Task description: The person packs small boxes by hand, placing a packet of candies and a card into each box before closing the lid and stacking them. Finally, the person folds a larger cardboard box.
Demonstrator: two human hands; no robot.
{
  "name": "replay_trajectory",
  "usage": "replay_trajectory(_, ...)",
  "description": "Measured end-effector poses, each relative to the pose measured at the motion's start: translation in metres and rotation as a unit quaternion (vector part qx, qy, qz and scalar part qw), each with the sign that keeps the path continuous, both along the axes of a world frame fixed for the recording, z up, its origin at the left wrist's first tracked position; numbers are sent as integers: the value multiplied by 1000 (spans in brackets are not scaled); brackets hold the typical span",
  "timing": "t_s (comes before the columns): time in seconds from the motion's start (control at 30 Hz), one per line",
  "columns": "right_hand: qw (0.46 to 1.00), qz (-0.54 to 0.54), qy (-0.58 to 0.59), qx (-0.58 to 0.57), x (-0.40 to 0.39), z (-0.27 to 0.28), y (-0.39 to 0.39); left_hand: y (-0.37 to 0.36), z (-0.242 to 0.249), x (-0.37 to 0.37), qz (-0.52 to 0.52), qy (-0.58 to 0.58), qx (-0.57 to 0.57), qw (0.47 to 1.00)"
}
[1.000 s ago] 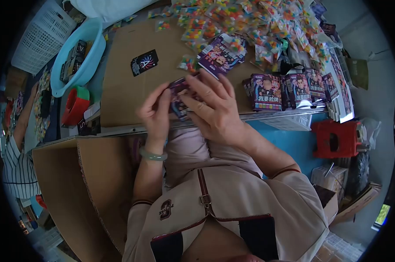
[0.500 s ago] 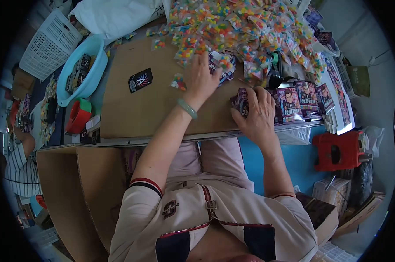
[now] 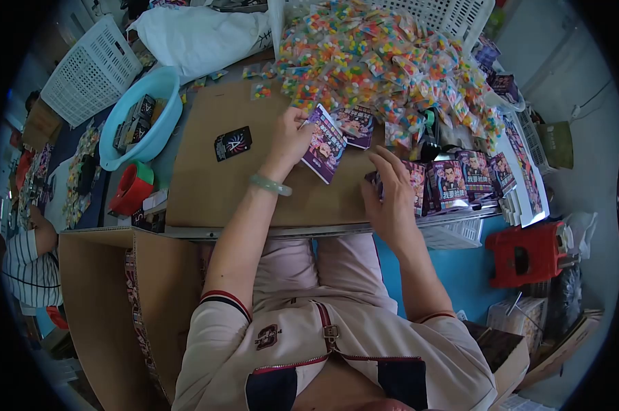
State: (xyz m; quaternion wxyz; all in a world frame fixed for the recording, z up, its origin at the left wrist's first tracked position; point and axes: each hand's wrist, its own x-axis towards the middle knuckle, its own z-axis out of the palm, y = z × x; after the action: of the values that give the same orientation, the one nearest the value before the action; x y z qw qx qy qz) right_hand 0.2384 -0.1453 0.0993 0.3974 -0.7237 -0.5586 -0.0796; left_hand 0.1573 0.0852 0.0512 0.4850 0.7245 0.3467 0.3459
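My left hand (image 3: pixel 290 142) pinches the upper left edge of a purple printed packet (image 3: pixel 325 147), held tilted above the cardboard sheet (image 3: pixel 254 198). Behind it lies another purple packet (image 3: pixel 357 123), at the edge of a heap of small clear bags of colourful candies (image 3: pixel 371 61). At the near end of a row of purple packets (image 3: pixel 448 183), my right hand (image 3: pixel 395 202) has its fingers apart and curved. A dark packet edge shows between its thumb and fingers. A black card-like packet (image 3: pixel 232 143) lies on the cardboard's left part.
A blue basin (image 3: pixel 174 113) with dark boxes and a red and green tape roll (image 3: pixel 132 188) stand left. An open carton (image 3: pixel 93 294) is below the table edge. A red stool (image 3: pixel 522 253) stands right. A person's striped sleeve (image 3: pixel 32 267) shows far left.
My left hand has picked up a purple packet from beside the candy bags and drawn it nearer. My right hand has lifted its fingers slightly and shifted left. The view has moved a little.
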Motion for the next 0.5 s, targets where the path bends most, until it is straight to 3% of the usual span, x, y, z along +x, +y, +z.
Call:
replay_trajectory(0.1, 992, 26, 109, 56, -12, -14, 36, -51, 45, -46, -67, -15, -62, 996)
replay_trajectory(0.2, 972, 88, 215, -32, -26, -23, 56, -83, 25, -86, -42, -79, 54, 995)
replay_trajectory(0.23, 980, 81, 178, -27, -34, -27, 59, -86, 20, -103, -23, -38, 48, 998)
replay_trajectory(0.27, 962, 98, 251, -38, -44, -30, 59, -90, 15, -119, -9, 0, 40, 999)
replay_trajectory(0.3, 941, 103, 318, -47, -51, -32, 59, -89, -1, -126, 18, -66, 93, 993)
replay_trajectory(0.33, 941, 120, 314, -36, -59, -38, 62, -90, -6, -138, 37, -60, 92, 993)
replay_trajectory(0.4, 939, 147, 305, -59, -65, -38, 67, -96, -11, -154, 32, 11, 204, 978)
replay_trajectory(0.43, 939, 159, 297, -76, -67, -36, 70, -104, -6, -162, 67, 117, 289, 948)
replay_trajectory(0.47, 938, 160, 296, -77, -69, -34, 73, -106, 5, -163, 68, 118, 288, 948)
replay_trajectory(0.5, 941, 175, 279, -79, -71, -31, 77, -109, 16, -161, 108, 119, 359, 919)
